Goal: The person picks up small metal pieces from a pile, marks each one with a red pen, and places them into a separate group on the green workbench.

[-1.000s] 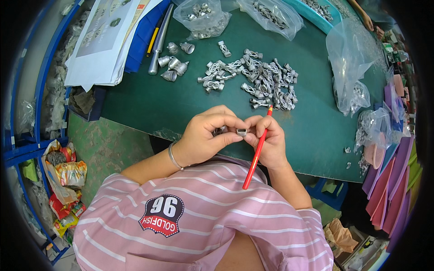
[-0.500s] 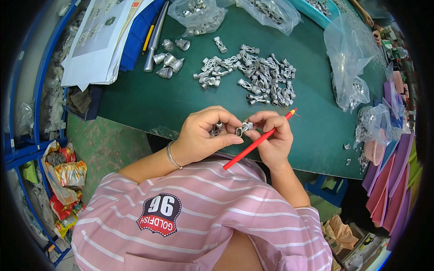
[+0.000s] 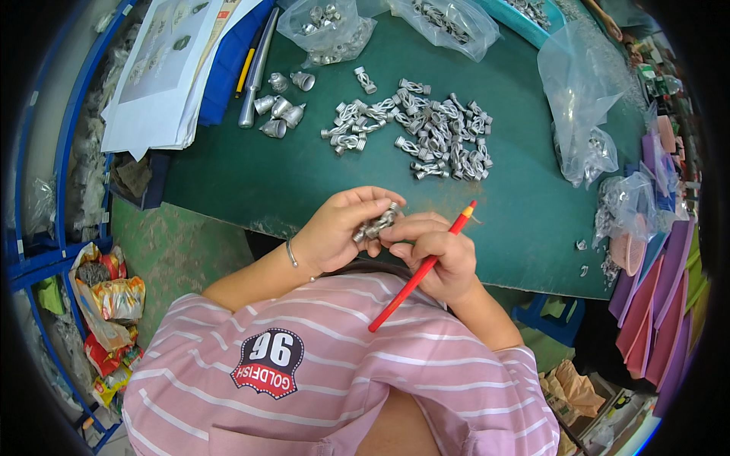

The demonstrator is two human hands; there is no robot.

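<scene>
My left hand [image 3: 328, 232] is closed around a few small silver metal parts [image 3: 377, 223], each with a threaded cap and looped strands. My right hand [image 3: 447, 262] grips a red pencil [image 3: 404, 294] slanting across it, its tip pointing up and away. The right fingertips meet the parts at my left fingers; whether they pinch one is hidden. Beyond my hands, a pile of similar looped metal parts [image 3: 445, 135] lies on the green table [image 3: 304, 178]. A smaller group [image 3: 351, 125] sits to its left, with one lone part [image 3: 365, 80] farther back.
Several silver metal cups [image 3: 275, 128] stand at the back left, near a tapered metal rod [image 3: 257, 76] and a yellow pencil [image 3: 245, 72]. Papers [image 3: 156, 83] lie on a blue tray. Plastic bags of metal parts [image 3: 331, 34] line the back; another bag [image 3: 582, 114] is right.
Both hands have drawn closer together, and the right has shifted left and slightly nearer me. The part pinched between them is now among those at my left fingers. The pencil stands steeper.
</scene>
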